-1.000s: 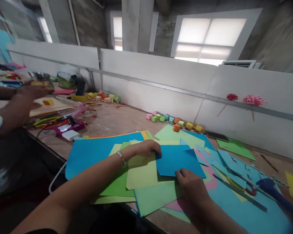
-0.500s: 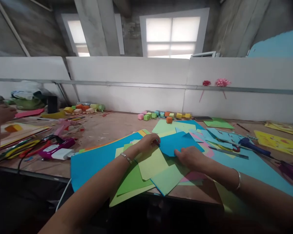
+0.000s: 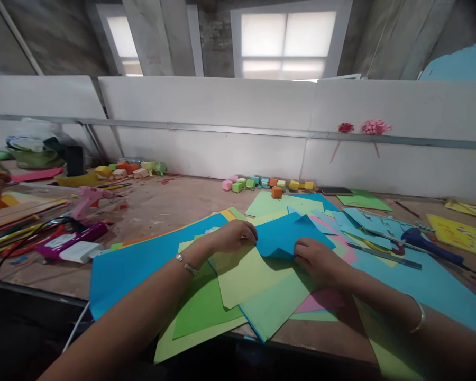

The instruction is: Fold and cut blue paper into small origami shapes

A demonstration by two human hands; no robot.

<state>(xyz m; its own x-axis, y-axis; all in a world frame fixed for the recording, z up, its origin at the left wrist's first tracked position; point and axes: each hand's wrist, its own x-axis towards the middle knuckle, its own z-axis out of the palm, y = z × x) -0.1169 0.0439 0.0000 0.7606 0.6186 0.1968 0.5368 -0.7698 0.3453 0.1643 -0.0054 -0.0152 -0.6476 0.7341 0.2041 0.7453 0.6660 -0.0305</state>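
- Fingers (image 3: 250,234) of our left hand (image 3: 236,236) are pinching together on the left edge of the blue sheet (image 3: 281,238); our right hand (image 3: 317,258) is gripping its lower edge likewise.
- We are holding that sheet atop the loose coloured sheets (image 3: 246,275) at the table (image 3: 174,203) front.
- We are judging the folding as early: one top corner is standing turned over, most of the sheet lying uncreased.

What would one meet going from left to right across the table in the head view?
Pink glue gun → left hand → folded blue paper → right hand → blue tool → yellow sheet.
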